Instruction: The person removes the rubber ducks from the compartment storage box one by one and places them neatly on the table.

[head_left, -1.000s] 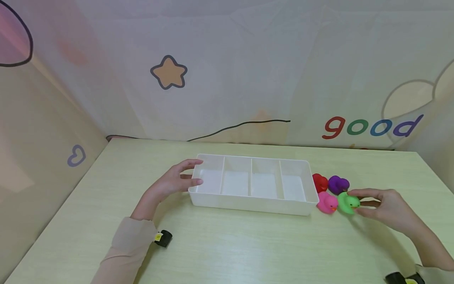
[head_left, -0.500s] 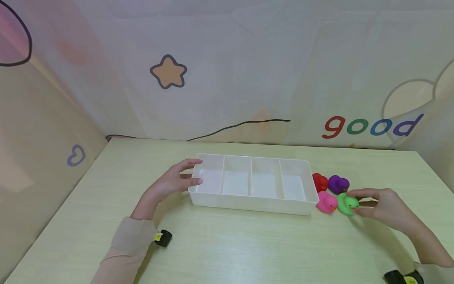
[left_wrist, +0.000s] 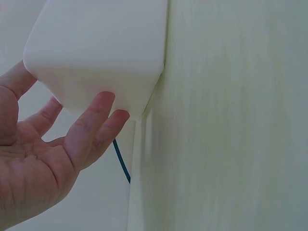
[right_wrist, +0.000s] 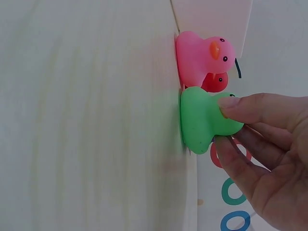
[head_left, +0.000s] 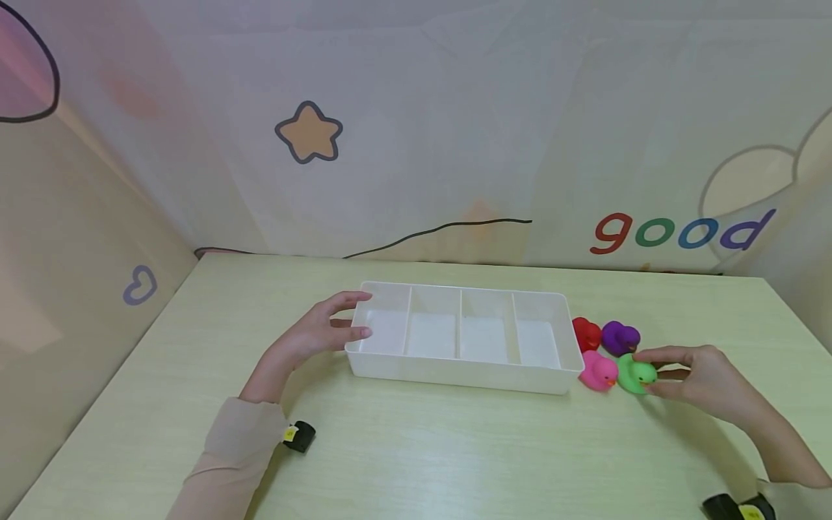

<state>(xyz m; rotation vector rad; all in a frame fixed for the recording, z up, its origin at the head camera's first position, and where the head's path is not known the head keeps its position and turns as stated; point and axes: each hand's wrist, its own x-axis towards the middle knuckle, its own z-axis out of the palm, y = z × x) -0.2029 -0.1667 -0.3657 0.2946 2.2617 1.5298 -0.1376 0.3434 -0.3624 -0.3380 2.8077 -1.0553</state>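
A white four-sided tray (head_left: pixel 434 368) split into several compartments lies on the table, with nothing in them. My left hand (head_left: pixel 323 326) grips its left end, thumb and a finger over the rim; in the left wrist view other fingertips (left_wrist: pixel 98 103) touch the outer end wall. At the tray's right end, a green rubber duck (right_wrist: pixel 197 120) stands on the tabletop, and my right hand (head_left: pixel 705 379) pinches its head between thumb and fingers. Beside it is a pink rubber duck (head_left: pixel 598 371). Behind are a red rubber duck (head_left: pixel 586 334) and a purple rubber duck (head_left: pixel 620 337).
The pale wooden table (head_left: pixel 455 455) ends at a printed cloth backdrop (head_left: pixel 429 144), which also rises along the sides. A black wrist camera (head_left: pixel 299 436) sits on the left sleeve, and another wrist camera (head_left: pixel 723 507) shows at the lower right.
My right hand has shifted very slightly left with the green rubber duck, nearer the pink one. The left hand and the tray have stayed in place.
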